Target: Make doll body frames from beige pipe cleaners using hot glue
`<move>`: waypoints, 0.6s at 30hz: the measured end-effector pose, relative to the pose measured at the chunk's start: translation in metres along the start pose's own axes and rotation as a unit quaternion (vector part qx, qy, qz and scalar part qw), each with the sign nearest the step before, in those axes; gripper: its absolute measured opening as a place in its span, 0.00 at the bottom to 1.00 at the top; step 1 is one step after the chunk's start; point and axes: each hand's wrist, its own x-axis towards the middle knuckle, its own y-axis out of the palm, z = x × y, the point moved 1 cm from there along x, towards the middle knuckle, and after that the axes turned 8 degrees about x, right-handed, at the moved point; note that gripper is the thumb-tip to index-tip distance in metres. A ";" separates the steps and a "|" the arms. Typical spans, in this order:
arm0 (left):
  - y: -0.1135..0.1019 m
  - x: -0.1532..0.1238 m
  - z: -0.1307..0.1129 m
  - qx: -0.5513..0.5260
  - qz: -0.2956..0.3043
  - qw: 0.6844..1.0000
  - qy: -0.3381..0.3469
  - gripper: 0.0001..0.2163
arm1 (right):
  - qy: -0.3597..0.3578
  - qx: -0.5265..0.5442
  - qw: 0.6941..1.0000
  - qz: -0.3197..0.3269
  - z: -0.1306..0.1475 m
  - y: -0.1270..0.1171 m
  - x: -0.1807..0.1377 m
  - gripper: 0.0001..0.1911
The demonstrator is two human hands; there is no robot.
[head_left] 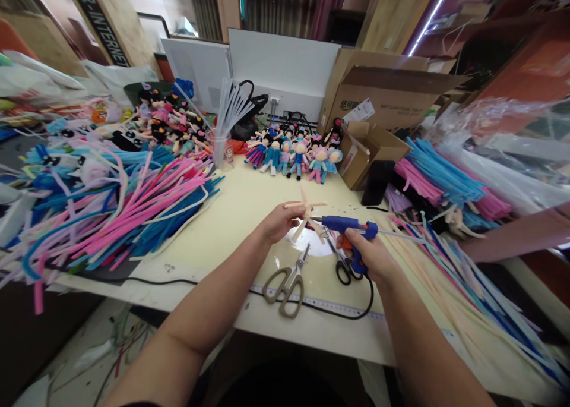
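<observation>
My left hand [285,220] pinches a pale cream figure [306,211] with thin limbs sticking out, seemingly made of pipe cleaners. A blue glue gun [342,223] is gripped in my right hand [367,249], with a clear glue stick [401,234] poking from its back. The gun's nozzle points left at the figure and meets or nearly meets it; I cannot tell which. Below my hands lie large scissors [287,285] with olive handles, blades pointing away. Another pair, black-handled scissors [344,270], sits partly behind the gun.
Pink and blue pipe cleaners [155,205] are heaped on the left. Several finished dolls [298,157] stand at the back beside open cardboard boxes [369,145]. More pipe cleaners [449,181] lie on the right. A black cord [351,316] and a ruler [329,306] run along the front edge.
</observation>
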 end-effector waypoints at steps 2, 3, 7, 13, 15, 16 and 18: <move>0.002 -0.001 -0.002 0.009 0.013 1.000 -0.003 0.14 | -0.008 -0.046 0.999 -0.014 0.002 0.001 -0.001 0.22; 0.003 -0.002 -0.003 0.016 0.013 1.000 -0.006 0.15 | -0.015 -0.084 0.996 -0.030 0.002 0.001 -0.002 0.22; 0.002 -0.002 -0.004 0.035 -0.017 0.999 -0.007 0.14 | -0.042 -0.224 0.965 -0.131 0.005 -0.007 -0.008 0.18; -0.008 0.005 0.005 0.013 -0.082 0.996 -0.015 0.11 | -0.006 -0.270 0.932 -0.242 -0.010 -0.046 -0.012 0.23; -0.008 0.007 0.006 0.009 -0.088 0.996 -0.024 0.12 | 0.005 -0.295 0.920 -0.259 -0.022 -0.056 -0.011 0.24; -0.008 0.007 0.006 0.008 -0.088 0.996 -0.027 0.12 | 0.007 -0.308 0.914 -0.262 -0.028 -0.059 -0.012 0.24; -0.006 0.007 0.004 0.012 -0.090 0.995 -0.034 0.11 | -0.008 -0.330 0.910 -0.249 -0.036 -0.061 -0.014 0.22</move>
